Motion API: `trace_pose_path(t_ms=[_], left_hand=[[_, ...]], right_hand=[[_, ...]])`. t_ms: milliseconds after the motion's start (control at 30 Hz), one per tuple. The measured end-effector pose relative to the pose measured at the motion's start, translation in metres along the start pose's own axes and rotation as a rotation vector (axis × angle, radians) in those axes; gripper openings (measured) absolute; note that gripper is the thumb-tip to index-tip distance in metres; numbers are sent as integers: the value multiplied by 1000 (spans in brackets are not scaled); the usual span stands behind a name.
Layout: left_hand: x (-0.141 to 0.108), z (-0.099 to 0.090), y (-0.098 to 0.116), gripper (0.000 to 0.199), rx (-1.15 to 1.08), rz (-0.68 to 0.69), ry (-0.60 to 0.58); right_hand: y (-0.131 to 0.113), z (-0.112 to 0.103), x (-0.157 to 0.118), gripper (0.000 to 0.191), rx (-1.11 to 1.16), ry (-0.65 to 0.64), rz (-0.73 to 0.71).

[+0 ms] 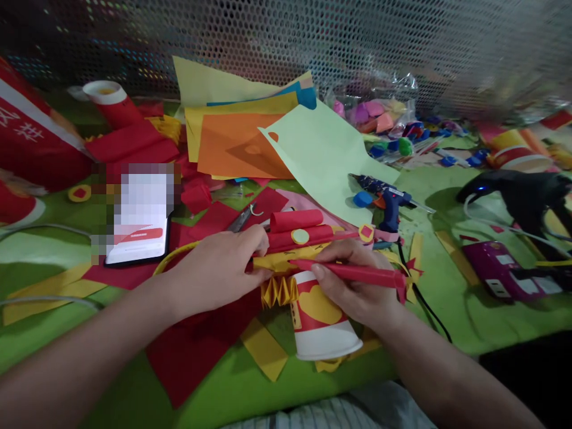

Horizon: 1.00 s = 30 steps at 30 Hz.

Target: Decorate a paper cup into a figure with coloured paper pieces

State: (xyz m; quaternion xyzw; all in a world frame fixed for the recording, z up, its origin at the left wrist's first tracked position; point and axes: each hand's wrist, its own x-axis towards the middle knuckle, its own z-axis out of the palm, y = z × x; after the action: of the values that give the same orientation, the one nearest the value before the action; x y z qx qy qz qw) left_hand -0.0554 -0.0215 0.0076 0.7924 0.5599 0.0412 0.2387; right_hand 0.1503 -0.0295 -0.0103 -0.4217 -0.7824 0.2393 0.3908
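My left hand (pixel 214 271) has its thumb and fingers closed on the edge of a paper-cup figure (pixel 328 339), which lies tilted with its white rim towards me. Held in my right hand (pixel 357 289) is a red marker (pixel 357 272), its tip at the figure's yellow paper band (pixel 277 262), where small dark strokes show. Above the band sits a red rolled-paper top (pixel 297 220) with round yellow pieces. Folded yellow paper (pixel 277 292) sticks out on the left side. Scissors (pixel 241 218) lie just beyond my left hand, partly covered.
A phone (pixel 142 223) with a lit screen stands at left. Coloured sheets (pixel 243 140) and a pale green sheet (pixel 326 149) lie behind. A blue glue gun (pixel 388 199), its dark cable, a purple power strip (pixel 496 271) and a black device (pixel 522 190) occupy the right.
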Motion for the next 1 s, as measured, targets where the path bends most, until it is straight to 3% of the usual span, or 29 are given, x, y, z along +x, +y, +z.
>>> trace_pose_path(t_ms=[1000], left_hand=[[0,-2,2,14,57,38,-5]], right_hand=[[-2,2,5,10,-135,46,-161]])
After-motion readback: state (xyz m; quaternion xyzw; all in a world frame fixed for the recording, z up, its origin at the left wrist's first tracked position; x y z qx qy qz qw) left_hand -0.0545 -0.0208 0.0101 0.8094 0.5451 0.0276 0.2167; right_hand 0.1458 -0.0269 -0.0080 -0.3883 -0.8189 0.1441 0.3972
